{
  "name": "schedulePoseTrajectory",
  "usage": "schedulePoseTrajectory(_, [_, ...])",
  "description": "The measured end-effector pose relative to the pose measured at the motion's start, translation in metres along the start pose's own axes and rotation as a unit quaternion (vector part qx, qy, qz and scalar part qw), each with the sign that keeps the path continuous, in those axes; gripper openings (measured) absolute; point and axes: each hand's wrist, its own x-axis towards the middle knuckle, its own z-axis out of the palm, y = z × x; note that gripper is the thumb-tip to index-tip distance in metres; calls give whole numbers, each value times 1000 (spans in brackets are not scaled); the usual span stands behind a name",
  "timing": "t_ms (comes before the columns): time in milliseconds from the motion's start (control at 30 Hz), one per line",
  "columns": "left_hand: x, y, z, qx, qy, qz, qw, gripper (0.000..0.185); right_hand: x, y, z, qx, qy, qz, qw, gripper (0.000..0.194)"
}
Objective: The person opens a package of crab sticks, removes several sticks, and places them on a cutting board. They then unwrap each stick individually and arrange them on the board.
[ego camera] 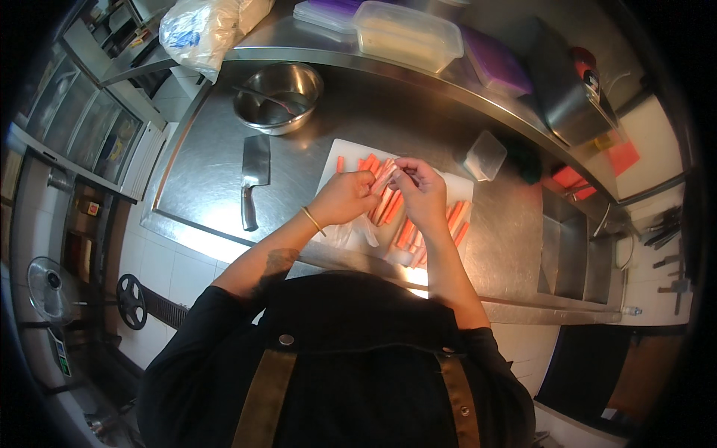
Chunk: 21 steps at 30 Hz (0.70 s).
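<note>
Above a white cutting board (339,151), my left hand (347,196) grips one end of a red-and-white crab stick (383,175). The fingertips of my right hand (417,190) pinch the stick's far end, where a thin clear wrapper seems to be, too small to be sure. Several loose crab sticks (392,207) lie on the board under my hands. More sticks (414,238) rest by my right wrist, partly hidden by the forearm. Crumpled clear plastic film (344,235) lies below my left hand at the board's near edge.
On the steel counter (207,168), a cleaver (255,182) lies left of the board. Behind it stands a steel bowl (278,98) with a utensil inside. A clear plastic tub (486,157) is at the right, before a sink (566,246). A raised shelf (336,54) with containers spans the back.
</note>
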Motion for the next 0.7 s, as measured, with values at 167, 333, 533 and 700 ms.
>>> schedulePoseTrajectory(167, [0,-18,-6,-239,-69,-16,968,25,1,0,6,-81,-3,-57,995,6])
schedulePoseTrajectory(333, [0,-21,-4,-265,24,-66,962,30,-10,2,21,-230,-1,-100,968,7])
schedulePoseTrajectory(533, [-9,-9,-15,54,78,-59,994,37,-8,1,20,32,-92,50,994,6])
schedulePoseTrajectory(700, [-14,1,-16,229,33,29,972,35,-2,2,21,-97,-120,69,986,16])
